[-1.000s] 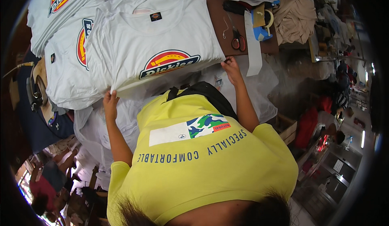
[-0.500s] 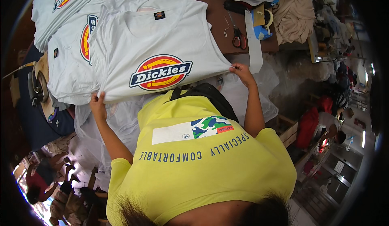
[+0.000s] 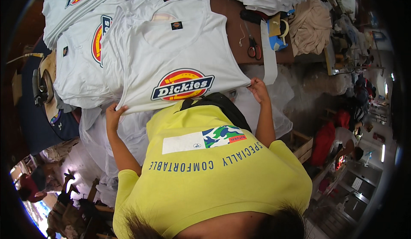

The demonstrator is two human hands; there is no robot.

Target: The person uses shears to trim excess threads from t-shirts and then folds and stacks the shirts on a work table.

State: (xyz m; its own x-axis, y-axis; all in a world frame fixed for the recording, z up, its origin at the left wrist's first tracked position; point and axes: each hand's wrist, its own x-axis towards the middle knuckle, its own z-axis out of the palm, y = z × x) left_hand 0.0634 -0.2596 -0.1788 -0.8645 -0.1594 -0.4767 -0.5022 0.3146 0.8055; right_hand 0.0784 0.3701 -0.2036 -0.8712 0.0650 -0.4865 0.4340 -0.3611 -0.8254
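A white tank top (image 3: 180,52) with a red, yellow and blue printed emblem lies stretched before me, its neckline away from me and its lower part hanging over the table's near edge. My left hand (image 3: 114,114) pinches the shirt at its left side edge. At the opposite side, my right hand (image 3: 259,90) has the other edge between thumb and fingers. Beneath and to the left lies another white printed tank top (image 3: 81,63), partly covered by the one I hold.
Stacked white shirts (image 3: 72,7) fill the far left of the brown table (image 3: 233,20). Red-handled scissors (image 3: 254,50), a tape roll (image 3: 283,27) and beige cloth (image 3: 310,29) are on the right. An iron (image 3: 42,87) rests at left. Translucent plastic (image 3: 98,132) hangs below. People sit farther off.
Both hands have come slightly closer to me, drawing the tank top rightward and down. Its left edge is straighter, and the emblem sits lower and farther right.
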